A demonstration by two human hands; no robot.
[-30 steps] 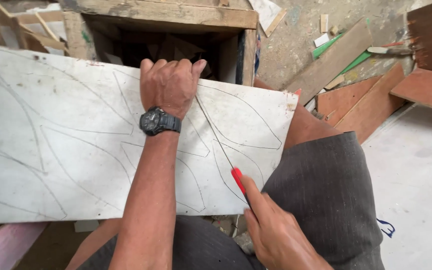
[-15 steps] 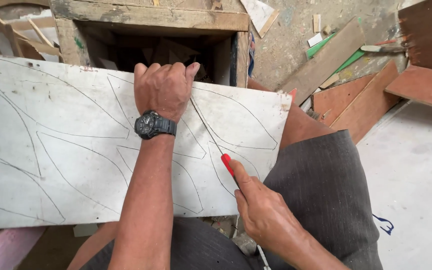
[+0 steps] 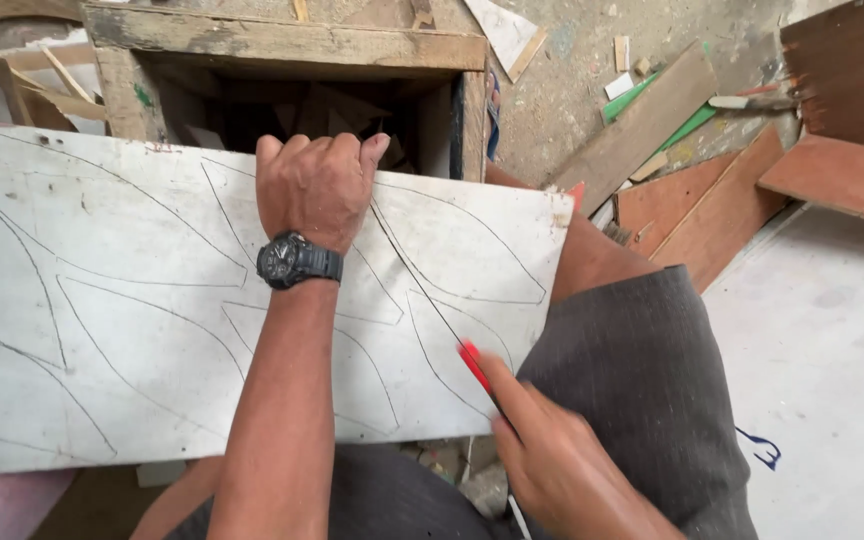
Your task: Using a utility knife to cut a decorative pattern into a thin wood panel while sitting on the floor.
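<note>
A white board marked with curved pencil outlines lies across my lap. My left hand, with a black watch on the wrist, grips the board's far edge, fingers curled over it. My right hand holds a thin saw blade with a red handle end at the board's near edge. The blade runs along a straight line across the board toward my left hand.
A rough wooden crate stands open just beyond the board. Wood planks and offcuts lie on the dusty floor at the right, beside a pale sheet. My knee in grey shorts sticks out under the board.
My right hand and the red-handled blade slid forward along the cut line, then back toward me. My left hand stays clamped on the far edge.
</note>
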